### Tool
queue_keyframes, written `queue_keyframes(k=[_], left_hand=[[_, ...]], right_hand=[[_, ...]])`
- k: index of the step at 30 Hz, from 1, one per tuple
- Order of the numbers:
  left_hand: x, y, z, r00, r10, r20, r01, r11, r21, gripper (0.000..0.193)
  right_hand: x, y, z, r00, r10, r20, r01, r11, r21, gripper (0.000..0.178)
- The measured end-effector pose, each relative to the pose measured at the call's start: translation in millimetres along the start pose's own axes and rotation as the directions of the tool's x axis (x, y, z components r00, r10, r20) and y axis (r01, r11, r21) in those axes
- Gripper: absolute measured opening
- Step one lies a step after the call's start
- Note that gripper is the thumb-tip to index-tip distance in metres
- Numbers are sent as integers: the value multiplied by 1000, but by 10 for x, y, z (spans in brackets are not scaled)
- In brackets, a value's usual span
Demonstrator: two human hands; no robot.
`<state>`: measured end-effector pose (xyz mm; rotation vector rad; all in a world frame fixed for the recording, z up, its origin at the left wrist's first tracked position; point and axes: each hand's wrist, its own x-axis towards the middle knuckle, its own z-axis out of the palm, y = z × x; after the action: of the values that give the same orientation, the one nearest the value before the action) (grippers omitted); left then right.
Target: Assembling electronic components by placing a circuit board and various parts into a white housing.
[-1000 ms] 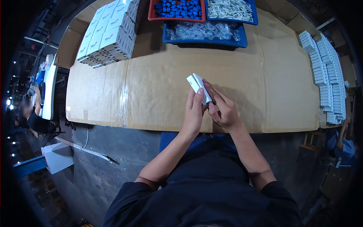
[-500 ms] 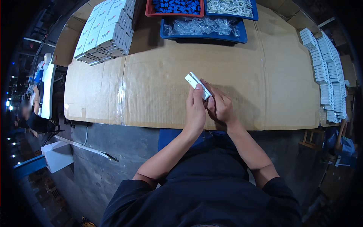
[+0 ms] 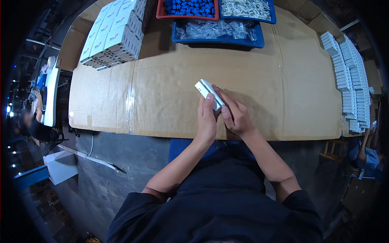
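Between both hands, above the cardboard-covered table (image 3: 170,97), I hold a small white rectangular case (image 3: 204,89), tilted with its far end to the left. A dark gap runs lengthwise along it, and its near end is partly hidden by fingers. My left hand (image 3: 207,121) is closed on the case from the left, thumb lying on the near part of its face. Wrapped round the right side and near end is my right hand (image 3: 238,117), its thumb close to the near corner.
White boxes (image 3: 115,38) are stacked at the far left. A red tray (image 3: 188,16) of blue parts, a blue tray (image 3: 273,16) of pale parts and another blue tray (image 3: 219,41) of clear bags stand at the back. White pieces (image 3: 344,77) are piled right. A person (image 3: 38,121) sits far left.
The case has shifted slightly left and turned a little, and the gap along it shows wider. Both hands stay on it, with the right thumb moved slightly.
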<state>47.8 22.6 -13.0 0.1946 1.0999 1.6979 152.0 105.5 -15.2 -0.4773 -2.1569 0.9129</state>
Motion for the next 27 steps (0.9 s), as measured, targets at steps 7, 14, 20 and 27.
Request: queue_keyframes(k=[7,14,20,27], left_hand=[[99,219,-67,837,408,364,-512,819,260,116],[159,273,-215,652,440,617,-748,507,429,101],[-25,296,-1,925,203,321,-302,907,294,61],[-113,258,87,958,161,238,-193,974,119,63]], right_hand=[[55,-200,-312,838,490,241,-533,639,555,69],[141,-363,-298,769,597,227,-561,460,689,51],[3,-313,-73,911,411,33,-367,772,519,57],[-48,-329,42,957,283,-58,-256,925,282,56]])
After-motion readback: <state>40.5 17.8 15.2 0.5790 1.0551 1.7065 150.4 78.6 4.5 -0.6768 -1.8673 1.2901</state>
